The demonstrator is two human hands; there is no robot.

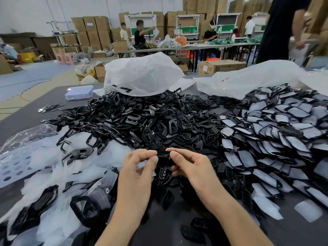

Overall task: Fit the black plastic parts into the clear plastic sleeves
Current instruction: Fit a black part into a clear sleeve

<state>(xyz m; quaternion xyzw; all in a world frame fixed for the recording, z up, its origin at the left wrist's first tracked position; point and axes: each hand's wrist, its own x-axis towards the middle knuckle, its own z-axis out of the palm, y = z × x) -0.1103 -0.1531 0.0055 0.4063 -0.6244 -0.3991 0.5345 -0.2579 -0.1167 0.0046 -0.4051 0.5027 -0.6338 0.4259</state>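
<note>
Both hands meet over the near middle of a dark table [165, 226]. The left hand [136, 167] and the right hand [191, 166] each pinch one end of a small black part [164, 158] between thumb and curled fingers, holding it just above the surface.

Behind it a wide heap of black parts [142, 118], frames and gridded pieces mixed, spreads across the middle of the table. To the right lies a large overlapping pile of sleeved parts [276, 132]. To the left, loose clear sleeves [58, 174] lie scattered, some with black frames in or on them, beside a pale sheet [12, 167] punched with round holes. Two big crumpled plastic bags [142, 73] [248, 80] sit at the far edge of the heap. A pale tray [79, 92] with rows of dimples and a scatter of small shiny discs [51, 108] lie at the table's far left.

The room is a warehouse hall: stacked cardboard boxes [92, 27] along the back wall, long tables [213, 46] with several people at them, pink stools [65, 57], and blue floor mats [26, 75]. A person in black [278, 29] stands at the right.
</note>
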